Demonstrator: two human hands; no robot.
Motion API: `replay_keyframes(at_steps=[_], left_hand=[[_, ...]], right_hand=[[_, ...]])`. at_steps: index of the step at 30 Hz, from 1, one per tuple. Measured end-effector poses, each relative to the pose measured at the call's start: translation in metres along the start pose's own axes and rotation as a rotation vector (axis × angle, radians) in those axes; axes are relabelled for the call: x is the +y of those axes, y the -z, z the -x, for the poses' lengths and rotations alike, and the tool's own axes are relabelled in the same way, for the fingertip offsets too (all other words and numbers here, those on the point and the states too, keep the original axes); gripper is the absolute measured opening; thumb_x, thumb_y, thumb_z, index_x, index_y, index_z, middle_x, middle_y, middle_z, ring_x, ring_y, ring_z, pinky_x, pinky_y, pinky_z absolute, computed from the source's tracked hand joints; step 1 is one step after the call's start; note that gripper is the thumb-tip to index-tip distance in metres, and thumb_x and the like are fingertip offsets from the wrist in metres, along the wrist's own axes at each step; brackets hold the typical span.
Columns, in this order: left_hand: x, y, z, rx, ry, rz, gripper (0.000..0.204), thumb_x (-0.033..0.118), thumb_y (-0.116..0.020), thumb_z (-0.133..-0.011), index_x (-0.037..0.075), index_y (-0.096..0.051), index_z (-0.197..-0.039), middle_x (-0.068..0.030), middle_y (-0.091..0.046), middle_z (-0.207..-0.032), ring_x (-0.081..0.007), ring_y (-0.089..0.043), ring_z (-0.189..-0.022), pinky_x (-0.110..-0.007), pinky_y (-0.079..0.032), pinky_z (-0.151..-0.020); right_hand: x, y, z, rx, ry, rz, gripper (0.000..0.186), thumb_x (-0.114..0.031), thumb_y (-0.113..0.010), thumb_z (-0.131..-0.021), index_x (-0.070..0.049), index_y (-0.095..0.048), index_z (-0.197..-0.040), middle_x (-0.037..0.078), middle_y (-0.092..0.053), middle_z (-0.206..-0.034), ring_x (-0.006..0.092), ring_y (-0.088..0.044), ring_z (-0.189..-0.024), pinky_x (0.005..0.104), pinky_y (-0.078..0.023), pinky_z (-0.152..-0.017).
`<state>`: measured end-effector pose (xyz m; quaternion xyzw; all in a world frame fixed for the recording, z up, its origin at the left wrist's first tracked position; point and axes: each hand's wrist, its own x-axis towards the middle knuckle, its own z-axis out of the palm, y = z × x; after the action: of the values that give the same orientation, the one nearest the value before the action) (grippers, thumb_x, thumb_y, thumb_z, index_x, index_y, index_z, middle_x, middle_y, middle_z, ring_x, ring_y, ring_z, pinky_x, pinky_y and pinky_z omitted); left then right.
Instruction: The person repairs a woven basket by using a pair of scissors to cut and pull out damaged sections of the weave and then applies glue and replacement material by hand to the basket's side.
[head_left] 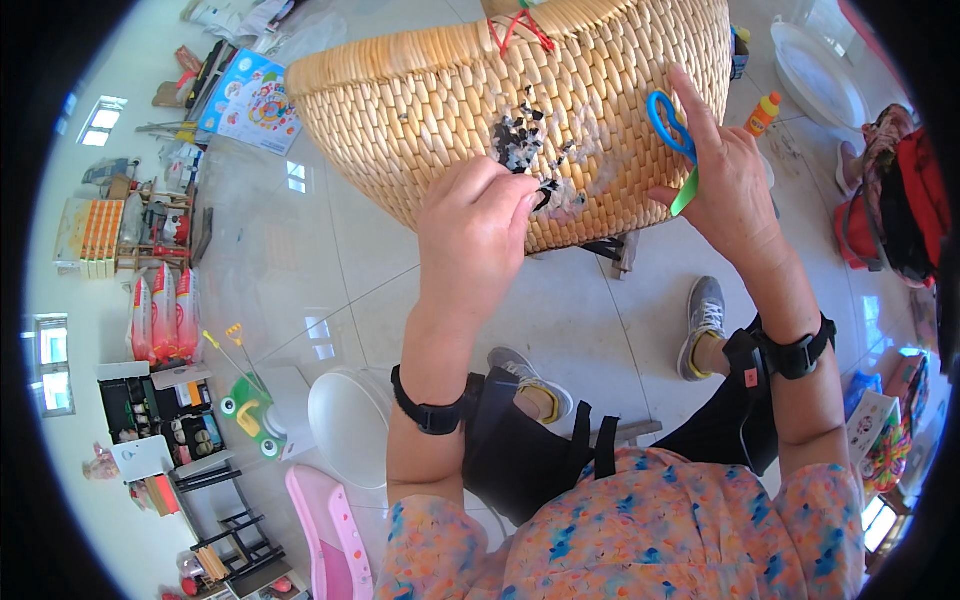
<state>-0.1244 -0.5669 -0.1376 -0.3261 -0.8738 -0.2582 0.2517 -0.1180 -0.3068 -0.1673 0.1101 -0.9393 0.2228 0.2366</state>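
Left hand tightly pinches a black scrap, right hand, index stuck out, loosely holds scissors, woven basket just past the fingertips.

Honey-tan woven basket at 12 o'clock; blue-and-green scissors at 2.
Basket weave: pale straw and darker tan, small repeating ovals; red cord at its 12; black scraps flecked grey-white toward its 6. Floral shirt, 5 o'clock: peach ground, blue, teal and orange dabs. Orange bottle, 2 o'clock, yellow label. Blue box, between 10 and 11, multicoloured wheel print. Frog-faced toy, 8 o'clock: green, yellow handle. Pink tub, 7 o'clock, red spots. Floor tiles: glossy off-white, thin dark joints.
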Motion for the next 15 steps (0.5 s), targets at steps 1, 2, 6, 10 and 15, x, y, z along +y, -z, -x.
replay_keyframes(at_steps=[1, 2, 6, 10, 15], left_hand=[[0.0017, 0.0026, 0.0007, 0.003, 0.001, 0.005, 0.013, -0.003, -0.072, -0.078, 0.001, -0.070, -0.090, -0.0092, -0.062, -0.081, -0.0245, -0.062, -0.073, -0.034, -0.049, -0.065], [0.0030, 0.0041, 0.0005, 0.006, 0.002, 0.010, 0.013, -0.003, -0.072, -0.078, 0.002, -0.070, -0.090, -0.0091, -0.062, -0.081, -0.0245, -0.062, -0.073, -0.034, -0.049, -0.065], [0.0042, 0.0051, -0.0024, 0.055, 0.017, -0.049, 0.013, -0.003, -0.072, -0.077, 0.002, -0.070, -0.090, -0.0090, -0.063, -0.082, -0.0249, -0.062, -0.073, -0.034, -0.049, -0.065], [0.0073, 0.0051, -0.0005, -0.014, 0.000, -0.046, 0.013, -0.002, -0.072, -0.078, 0.002, -0.070, -0.090, -0.0090, -0.063, -0.082, -0.0254, -0.062, -0.074, -0.034, -0.049, -0.065], [0.0062, 0.0032, -0.0023, 0.019, -0.039, -0.060, 0.012, -0.002, -0.072, -0.078, 0.002, -0.070, -0.089, -0.0088, -0.062, -0.082, -0.0253, -0.061, -0.075, -0.035, -0.049, -0.067]], right_hand=[[0.0002, -0.0011, 0.0008, -0.008, -0.005, 0.009, 0.123, -0.010, -0.092, -0.052, -0.020, -0.025, -0.155, 0.012, -0.064, -0.083, 0.0345, -0.062, -0.081, 0.0428, -0.048, -0.080], [-0.0003, -0.0021, 0.0009, -0.009, -0.007, 0.009, 0.123, -0.010, -0.092, -0.052, -0.020, -0.025, -0.155, 0.012, -0.064, -0.083, 0.0345, -0.062, -0.081, 0.0428, -0.048, -0.080], [0.0003, -0.0020, 0.0006, 0.010, -0.004, 0.011, 0.123, -0.009, -0.092, -0.052, -0.020, -0.026, -0.155, 0.011, -0.064, -0.082, 0.0340, -0.062, -0.081, 0.0424, -0.048, -0.081], [-0.0011, -0.0001, 0.0004, 0.002, 0.009, 0.005, 0.122, -0.011, -0.092, -0.053, -0.021, -0.026, -0.155, 0.010, -0.063, -0.078, 0.0335, -0.062, -0.080, 0.0418, -0.048, -0.082], [0.0012, -0.0046, 0.0011, 0.049, 0.026, 0.008, 0.124, -0.010, -0.093, -0.052, -0.021, -0.025, -0.155, 0.010, -0.062, -0.076, 0.0332, -0.062, -0.080, 0.0414, -0.048, -0.082]])
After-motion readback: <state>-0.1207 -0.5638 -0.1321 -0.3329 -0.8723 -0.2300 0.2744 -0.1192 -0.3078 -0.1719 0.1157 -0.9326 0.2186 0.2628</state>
